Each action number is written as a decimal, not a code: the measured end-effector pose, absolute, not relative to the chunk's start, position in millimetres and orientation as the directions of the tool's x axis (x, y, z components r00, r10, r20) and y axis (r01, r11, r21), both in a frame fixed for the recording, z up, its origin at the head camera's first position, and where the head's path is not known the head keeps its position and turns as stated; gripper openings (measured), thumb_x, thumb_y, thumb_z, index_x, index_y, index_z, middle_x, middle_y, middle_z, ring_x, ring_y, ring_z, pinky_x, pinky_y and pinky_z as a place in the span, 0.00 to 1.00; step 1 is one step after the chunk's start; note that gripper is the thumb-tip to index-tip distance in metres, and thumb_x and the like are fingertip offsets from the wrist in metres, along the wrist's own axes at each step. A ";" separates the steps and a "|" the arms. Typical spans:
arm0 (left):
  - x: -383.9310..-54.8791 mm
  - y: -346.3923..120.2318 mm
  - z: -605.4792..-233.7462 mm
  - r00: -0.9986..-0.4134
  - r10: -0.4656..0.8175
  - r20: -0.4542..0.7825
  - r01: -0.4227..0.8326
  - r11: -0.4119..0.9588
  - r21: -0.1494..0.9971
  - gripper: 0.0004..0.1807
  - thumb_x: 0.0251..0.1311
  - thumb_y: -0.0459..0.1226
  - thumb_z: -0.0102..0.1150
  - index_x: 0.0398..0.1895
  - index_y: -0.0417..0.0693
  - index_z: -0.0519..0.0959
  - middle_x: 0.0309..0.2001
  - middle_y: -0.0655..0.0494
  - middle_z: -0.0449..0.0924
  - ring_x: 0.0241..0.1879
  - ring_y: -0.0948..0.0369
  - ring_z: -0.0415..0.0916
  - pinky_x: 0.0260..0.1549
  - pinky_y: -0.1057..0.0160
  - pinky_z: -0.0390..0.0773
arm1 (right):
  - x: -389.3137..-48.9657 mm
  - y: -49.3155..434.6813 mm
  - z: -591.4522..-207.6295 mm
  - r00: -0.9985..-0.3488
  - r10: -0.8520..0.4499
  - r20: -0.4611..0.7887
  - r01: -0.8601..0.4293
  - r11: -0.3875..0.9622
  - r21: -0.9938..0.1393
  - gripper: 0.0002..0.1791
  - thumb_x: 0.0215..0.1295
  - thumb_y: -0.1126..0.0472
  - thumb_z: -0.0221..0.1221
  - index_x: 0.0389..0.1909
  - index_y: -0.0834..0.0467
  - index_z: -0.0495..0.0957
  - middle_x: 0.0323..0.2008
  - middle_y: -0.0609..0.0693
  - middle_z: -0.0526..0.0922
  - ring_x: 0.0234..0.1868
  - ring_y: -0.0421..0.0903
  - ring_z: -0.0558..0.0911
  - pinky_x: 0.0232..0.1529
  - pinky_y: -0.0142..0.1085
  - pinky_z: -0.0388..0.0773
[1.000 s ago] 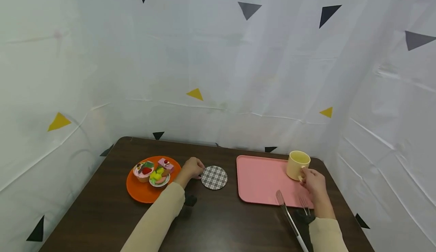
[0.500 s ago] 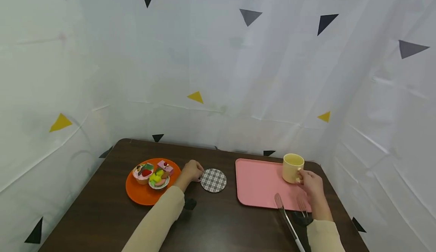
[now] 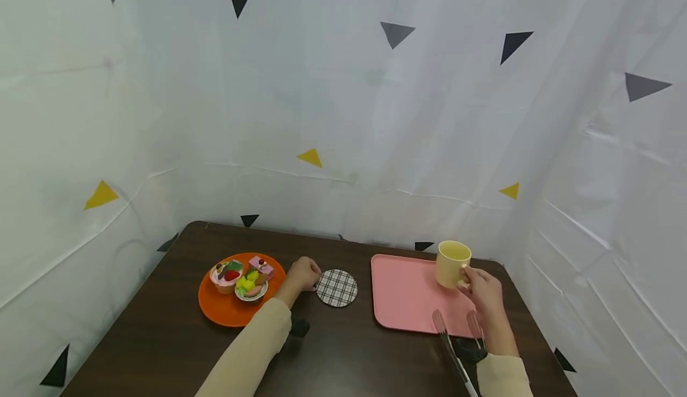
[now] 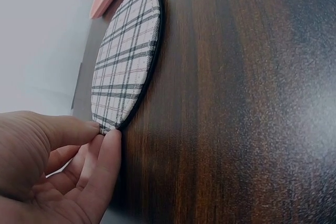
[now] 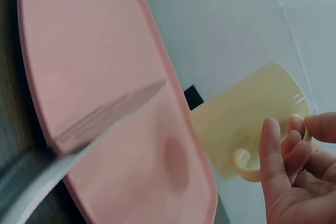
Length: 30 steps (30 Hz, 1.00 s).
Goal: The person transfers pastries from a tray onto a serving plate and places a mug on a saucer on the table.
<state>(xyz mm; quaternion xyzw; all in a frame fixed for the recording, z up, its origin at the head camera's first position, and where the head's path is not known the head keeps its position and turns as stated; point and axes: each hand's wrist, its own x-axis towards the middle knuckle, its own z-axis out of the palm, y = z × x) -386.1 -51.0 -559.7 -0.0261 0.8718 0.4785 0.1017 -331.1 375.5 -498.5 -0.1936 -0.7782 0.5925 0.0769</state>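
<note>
My left hand (image 3: 302,273) pinches the near-left edge of a round plaid coaster (image 3: 336,288) between thumb and fingers. In the left wrist view the coaster (image 4: 126,56) lies flat and low over the dark table, its black underside edge showing. My right hand (image 3: 485,295) grips a pale yellow mug (image 3: 452,264) by its handle. The mug is held over the right part of a pink tray (image 3: 399,292). In the right wrist view, thumb and fingers pinch the handle of the mug (image 5: 247,114), and a soft shadow falls on the tray (image 5: 94,19).
Left of my left hand, an orange plate (image 3: 212,307) carries a toy cupcake (image 3: 226,275), a pink cake slice (image 3: 261,266) and a small dish of toy food (image 3: 251,287). Silver pronged cutlery (image 3: 448,343) with a white handle reaches over the tray's front edge. White curtains (image 3: 349,99) surround the table (image 3: 343,349).
My right hand has carried the mug leftward, further over the tray. My left hand and the coaster stay in place; the view has shifted slightly.
</note>
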 end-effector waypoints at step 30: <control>-386.5 -51.8 -561.6 -0.977 0.051 -0.207 -0.149 0.529 0.835 0.06 0.72 0.29 0.62 0.45 0.35 0.85 0.48 0.39 0.83 0.32 0.55 0.83 0.27 0.67 0.89 | -318.7 275.5 -463.9 -0.987 0.154 -0.051 0.066 0.094 -0.993 0.20 0.87 0.55 0.52 0.57 0.69 0.78 0.39 0.47 0.74 0.39 0.43 0.73 0.52 0.32 0.88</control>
